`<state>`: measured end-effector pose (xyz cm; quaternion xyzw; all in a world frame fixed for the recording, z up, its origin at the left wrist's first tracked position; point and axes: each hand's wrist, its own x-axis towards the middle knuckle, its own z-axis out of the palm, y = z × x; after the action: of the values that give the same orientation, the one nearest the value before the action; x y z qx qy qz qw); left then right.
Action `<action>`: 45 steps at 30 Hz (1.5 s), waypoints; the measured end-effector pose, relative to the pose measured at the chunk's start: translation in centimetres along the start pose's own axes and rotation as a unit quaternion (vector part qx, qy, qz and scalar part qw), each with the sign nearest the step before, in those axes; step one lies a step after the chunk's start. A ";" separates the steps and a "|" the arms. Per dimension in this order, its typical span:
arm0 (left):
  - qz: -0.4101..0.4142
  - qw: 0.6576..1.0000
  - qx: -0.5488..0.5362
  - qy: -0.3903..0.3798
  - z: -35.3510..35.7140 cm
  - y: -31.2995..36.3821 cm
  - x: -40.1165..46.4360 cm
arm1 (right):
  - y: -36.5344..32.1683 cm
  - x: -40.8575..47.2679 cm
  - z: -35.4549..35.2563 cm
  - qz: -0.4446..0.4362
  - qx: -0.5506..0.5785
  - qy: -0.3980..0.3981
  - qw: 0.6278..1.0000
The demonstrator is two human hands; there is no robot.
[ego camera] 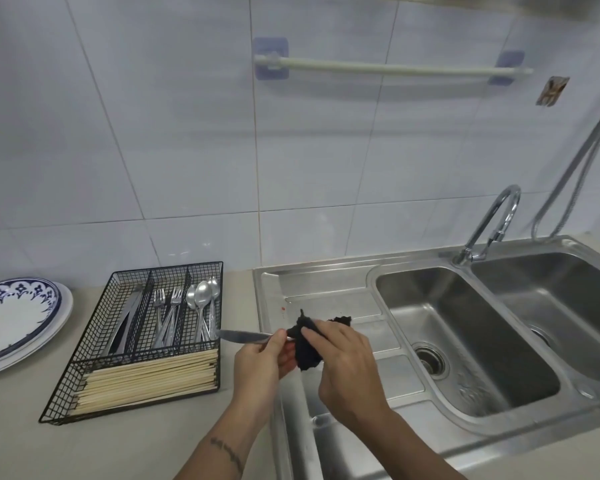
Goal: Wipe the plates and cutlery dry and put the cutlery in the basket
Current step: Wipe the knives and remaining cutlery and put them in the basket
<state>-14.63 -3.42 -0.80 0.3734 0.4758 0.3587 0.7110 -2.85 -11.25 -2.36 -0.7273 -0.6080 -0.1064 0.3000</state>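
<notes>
Right hand (340, 362): grips crumpled black cloth (305, 344).
Left hand (260, 362): pinches silver table knife (243, 337).
Knife axis: horizontal, blade toward black wire basket (84, 393).
Surface (118, 445): beige; white tiled wall.

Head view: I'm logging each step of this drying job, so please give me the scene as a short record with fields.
left hand: pinches the knife near mid-length, blade pointing toward the basket
right hand: grips the cloth around the knife's handle end
knife position: above the gap between basket and sink, not yet in the basket
basket: black wire, on the counter; knives, forks, spoons in separate back sections, chopsticks across the front
plates: stacked at the far left, patterned one on top
sink: double steel basin, tap behind
</notes>
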 end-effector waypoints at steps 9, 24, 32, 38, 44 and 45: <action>-0.077 0.997 -0.022 0.014 -0.6 -0.3 0.5 | 1.7 -1.0 0.8 0.001 -0.039 0.003 0.999; -0.076 0.997 0.000 -0.002 0.0 0.2 -0.1 | 0.2 -1.1 1.0 -0.045 -0.018 -0.001 0.999; -0.072 0.997 0.012 -0.001 -0.6 0.3 0.7 | 0.7 -0.5 0.6 -0.012 -0.022 -0.011 1.000; -0.056 0.998 0.031 0.006 -0.7 0.8 1.0 | 1.6 -0.7 0.9 -0.004 -0.021 -0.034 0.999; -0.048 0.998 0.035 0.022 -0.9 0.9 1.1 | 0.1 0.1 0.7 -0.027 -0.015 -0.035 0.999; -0.042 0.998 0.039 0.026 -0.8 1.0 1.1 | -0.2 0.1 0.8 -0.034 -0.010 -0.038 0.999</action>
<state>-15.22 -1.89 -0.56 0.3711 0.5232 0.3196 0.6974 -3.17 -10.71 -2.87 -0.7125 -0.6423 -0.0949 0.2661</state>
